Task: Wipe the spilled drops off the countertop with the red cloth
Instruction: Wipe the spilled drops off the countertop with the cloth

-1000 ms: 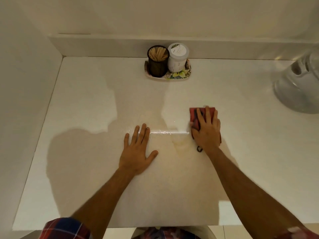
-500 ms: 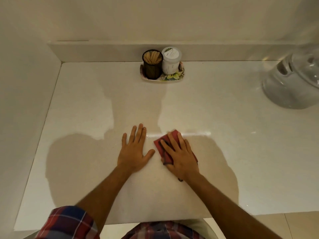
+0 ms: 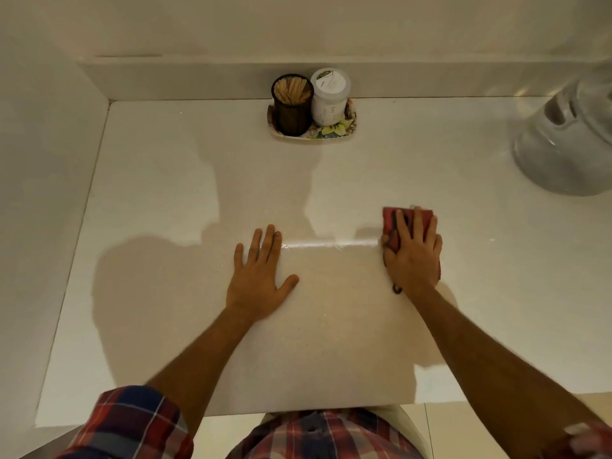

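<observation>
The red cloth (image 3: 390, 220) lies flat on the white countertop (image 3: 165, 193), right of centre. My right hand (image 3: 412, 256) presses down on it with fingers spread, covering most of the cloth; only its far edge and left side show. My left hand (image 3: 260, 276) rests palm down on the bare counter about a hand's width to the left, fingers apart, holding nothing. A thin shiny wet streak (image 3: 328, 244) runs between the two hands. No separate drops can be made out.
A small flowered tray (image 3: 344, 129) at the back wall carries a dark cup of wooden sticks (image 3: 293, 104) and a white lidded jar (image 3: 329, 96). A clear plastic container (image 3: 566, 144) sits at the right edge. A side wall bounds the counter on the left.
Half a second ago my right hand and the cloth were next to my left thumb; they have slid right and slightly away. The left hand has stayed in place.
</observation>
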`<state>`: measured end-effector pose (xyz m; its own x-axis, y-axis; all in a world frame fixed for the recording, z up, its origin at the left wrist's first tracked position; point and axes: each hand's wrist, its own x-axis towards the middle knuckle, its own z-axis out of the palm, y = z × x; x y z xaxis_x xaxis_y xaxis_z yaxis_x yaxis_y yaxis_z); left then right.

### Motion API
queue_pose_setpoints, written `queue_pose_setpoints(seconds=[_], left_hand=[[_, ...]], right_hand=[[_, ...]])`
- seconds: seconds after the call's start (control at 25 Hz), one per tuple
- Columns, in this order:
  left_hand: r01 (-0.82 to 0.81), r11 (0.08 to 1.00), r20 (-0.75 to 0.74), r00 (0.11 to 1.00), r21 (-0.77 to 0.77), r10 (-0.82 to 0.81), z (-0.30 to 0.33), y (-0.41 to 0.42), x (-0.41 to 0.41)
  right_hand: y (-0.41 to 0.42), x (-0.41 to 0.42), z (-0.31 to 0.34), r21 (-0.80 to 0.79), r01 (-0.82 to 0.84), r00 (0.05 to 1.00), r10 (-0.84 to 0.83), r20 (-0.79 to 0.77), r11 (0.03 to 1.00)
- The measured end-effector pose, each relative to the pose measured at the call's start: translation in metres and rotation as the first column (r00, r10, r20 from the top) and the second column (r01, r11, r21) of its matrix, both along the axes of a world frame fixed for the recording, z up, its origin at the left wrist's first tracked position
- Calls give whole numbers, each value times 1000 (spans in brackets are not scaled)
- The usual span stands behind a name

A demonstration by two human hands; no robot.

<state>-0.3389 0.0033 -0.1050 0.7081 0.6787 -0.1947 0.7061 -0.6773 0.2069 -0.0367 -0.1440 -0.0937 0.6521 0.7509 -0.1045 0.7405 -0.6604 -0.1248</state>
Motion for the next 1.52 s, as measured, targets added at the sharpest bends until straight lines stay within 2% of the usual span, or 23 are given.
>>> queue_pose_setpoints(seconds=[0.08, 0.16, 0.28, 0.4, 0.48, 0.64, 0.8, 0.88, 1.08, 1.36, 1.52], left_hand=[[-3, 1000, 2, 1000, -1, 3, -1, 0, 0], [-5, 1000, 11, 1000, 0, 5, -3, 0, 1], [-4, 1000, 18, 1000, -1, 4, -4, 1, 0], [-2, 1000, 33, 999, -4, 2, -5, 1, 0], [-4, 1000, 45, 999, -6, 4, -5, 0, 0], [-16, 1000, 31, 999, -19, 17, -1, -1, -1], [-8, 999, 36, 999, -40, 9, 7, -6, -2], [-3, 999, 38, 999, -47, 5, 9, -7, -4], [11, 999, 34, 999, -33, -10, 8, -6, -3], [11, 1000, 35, 999, -23, -10, 1, -3, -1], [19, 999, 34, 999, -30, -18, 0, -2, 0]], right_hand=[[38, -3, 0, 15, 60, 998, -61, 21, 998], [70, -10, 0, 49, 28, 999, -29, 22, 998], [97, -40, -5, 107, -103, 995, 103, 7, 989], [100, -84, -11, 155, -297, 953, 303, -17, 942], [89, -109, -13, 153, -397, 913, 407, -37, 905], [34, -140, -14, 93, -508, 854, 514, -74, 857], [-35, -122, -16, 39, -589, 805, 590, -54, 807], [-63, -92, -14, 13, -563, 825, 562, -50, 827], [-83, -13, -2, -25, -304, 951, 301, -65, 952], [40, 51, -4, -4, -80, 996, 80, -50, 997], [108, 10, -4, 26, -169, 985, 169, -25, 985]])
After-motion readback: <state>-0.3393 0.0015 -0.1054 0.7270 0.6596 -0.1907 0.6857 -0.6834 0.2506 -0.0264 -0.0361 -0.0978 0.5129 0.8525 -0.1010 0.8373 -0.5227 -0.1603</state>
